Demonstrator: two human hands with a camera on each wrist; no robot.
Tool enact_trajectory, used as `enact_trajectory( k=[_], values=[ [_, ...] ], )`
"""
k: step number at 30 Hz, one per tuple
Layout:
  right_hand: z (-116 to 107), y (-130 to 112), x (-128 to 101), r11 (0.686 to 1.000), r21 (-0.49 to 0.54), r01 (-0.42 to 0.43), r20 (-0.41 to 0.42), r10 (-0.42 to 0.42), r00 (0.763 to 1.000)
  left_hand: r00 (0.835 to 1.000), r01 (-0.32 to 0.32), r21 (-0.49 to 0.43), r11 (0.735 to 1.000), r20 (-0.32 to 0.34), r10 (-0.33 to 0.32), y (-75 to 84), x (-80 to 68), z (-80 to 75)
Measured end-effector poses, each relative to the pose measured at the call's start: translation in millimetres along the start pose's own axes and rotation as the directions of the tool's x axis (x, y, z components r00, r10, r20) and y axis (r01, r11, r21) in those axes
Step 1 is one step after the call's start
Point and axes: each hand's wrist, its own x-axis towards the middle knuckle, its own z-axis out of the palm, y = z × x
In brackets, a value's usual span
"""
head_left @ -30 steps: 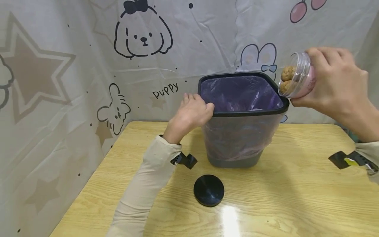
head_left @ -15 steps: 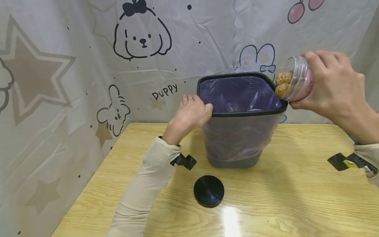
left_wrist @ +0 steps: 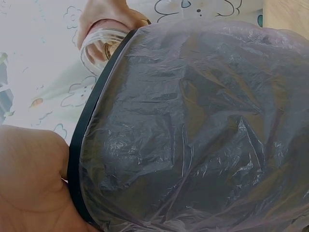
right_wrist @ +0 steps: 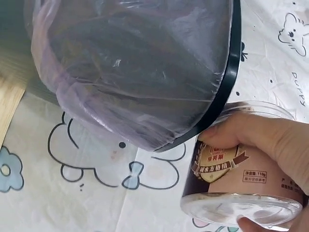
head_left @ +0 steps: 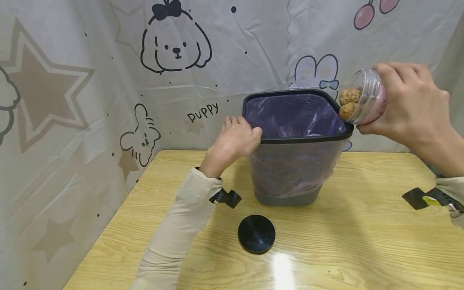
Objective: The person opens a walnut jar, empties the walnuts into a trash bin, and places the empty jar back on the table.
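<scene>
A grey trash can (head_left: pixel 284 177) with a black rim stands on the table, lined with a translucent purple bag (head_left: pixel 290 114). My left hand (head_left: pixel 235 137) grips the rim's near left corner, its fingertips partly hidden. In my right hand (head_left: pixel 417 100) I hold a clear plastic jar (head_left: pixel 370 96) with a pink label, tipped nearly on its side. The jar's open mouth points left at the can's right rim. Two brown, wrinkled, walnut-like balls (head_left: pixel 348 110) sit at that mouth. The right wrist view shows the jar's label and base (right_wrist: pixel 241 208), with my fingers wrapped around it.
A round black lid (head_left: pixel 256 234) lies on the wooden table (head_left: pixel 362 241) in front of the can. Behind and left hangs a pale curtain (head_left: pixel 253 48) printed with cartoon animals and stars.
Over the last second the jar has tipped slightly further and lowered a little towards the rim, and the balls have slid to its mouth. The left hand and can stay put.
</scene>
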Motion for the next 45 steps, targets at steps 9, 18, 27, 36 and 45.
enact_trajectory(
  k=[9, 18, 27, 36, 45],
  values=[
    [0.4, 4.5, -3.4, 1.0, -0.011, -0.017, -0.001, 0.017, 1.0, 1.0, -0.009, -0.009, 1.0, 0.0, 0.009, -0.8, -1.0, 0.2],
    [-2.1, 4.9, -4.7, 0.998, 0.036, -0.044, 0.008, 0.044, 0.999, 1.0, -0.013, -0.005, 1.0, -0.012, 0.013, -1.5, -0.7, 0.8],
    [-2.4, 4.8, -5.6, 0.999, 0.032, -0.037, 0.02, 0.037, 0.999, 1.0, -0.009, -0.004, 1.0, -0.023, 0.009, -1.3, -0.9, 2.9],
    [-2.4, 1.7, -5.7, 1.0, 0.026, 0.014, -0.04, -0.013, 0.999, 1.0, 0.001, -0.004, 1.0, -0.01, -0.001, -0.7, -2.3, 2.7],
    [-0.3, -0.3, -5.6, 0.996, -0.021, 0.091, -0.09, -0.093, 0.992, 1.0, 0.0, 0.003, 1.0, -0.013, 0.0, -1.4, -1.7, 4.2]
  ],
)
